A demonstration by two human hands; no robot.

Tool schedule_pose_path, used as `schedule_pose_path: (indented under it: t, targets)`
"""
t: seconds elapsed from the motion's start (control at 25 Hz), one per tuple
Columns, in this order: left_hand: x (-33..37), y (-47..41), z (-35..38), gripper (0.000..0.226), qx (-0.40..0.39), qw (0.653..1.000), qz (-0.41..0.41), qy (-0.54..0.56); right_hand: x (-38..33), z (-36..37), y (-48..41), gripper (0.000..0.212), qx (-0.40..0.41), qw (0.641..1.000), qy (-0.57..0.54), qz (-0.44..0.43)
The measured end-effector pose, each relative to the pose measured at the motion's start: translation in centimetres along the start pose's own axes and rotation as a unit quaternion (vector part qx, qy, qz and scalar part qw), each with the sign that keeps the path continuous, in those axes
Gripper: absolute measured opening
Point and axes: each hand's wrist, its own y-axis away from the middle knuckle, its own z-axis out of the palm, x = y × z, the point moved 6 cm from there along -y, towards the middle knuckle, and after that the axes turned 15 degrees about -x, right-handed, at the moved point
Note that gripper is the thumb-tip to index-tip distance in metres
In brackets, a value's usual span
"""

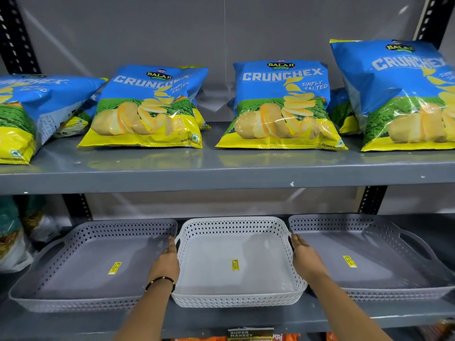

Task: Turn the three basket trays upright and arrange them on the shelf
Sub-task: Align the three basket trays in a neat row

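Both hands on the white basket tray, three trays upright in a row on the lower shelf.

Left hand [165, 260] lies flat against the left wall of the white basket tray [236, 264], right hand [305, 257] flat against its right wall; each grip open-fingered, pressing not clasping. Left grey basket tray [93, 264] and right grey basket tray [374, 257] sit just beside it on the lower shelf [221, 316]. Above and behind, blue chip bags [280, 104] line the upper shelf [221, 175].
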Motion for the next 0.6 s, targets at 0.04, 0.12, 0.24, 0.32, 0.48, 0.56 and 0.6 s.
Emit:
schedule_pose_path:
  t: [0.04,0.12,0.24,0.32,0.48,0.56,0.6]
  targets:
    - [0.05,0.19,0.03,0.064,-0.003,1.0,-0.001,0.006,0.0,0.0,0.2,0.067,-0.001,1.0,-0.001,0.001]
    - [0.17,0.5,0.01,0.065,0.001,1.0,-0.004,-0.004,0.01,0.05,0.51,0.067,-0.004,1.0,-0.004,0.003]
    - [0.35,0.85,0.04,0.066,0.004,1.0,-0.007,-0.022,0.05,0.13,0.84,0.067,-0.003,1.0,-0.005,0.005]
    - [0.4,1.04,0.13,0.066,0.001,0.999,-0.009,-0.046,0.07,0.12,0.93,0.067,-0.004,1.0,-0.007,0.006]
    - [0.23,1.11,0.41,0.067,0.007,0.999,-0.014,-0.045,-0.06,0.05,1.06,0.067,-0.005,1.0,-0.007,0.006]
    - [0.08,1.11,0.48,0.068,0.004,0.999,-0.014,-0.028,-0.1,0.06,1.07,0.068,-0.004,1.0,-0.005,0.005]
    - [-0.01,1.16,0.5,0.068,0.0,1.0,-0.014,-0.019,-0.05,0.07,1.07,0.069,-0.004,1.0,-0.004,0.004]
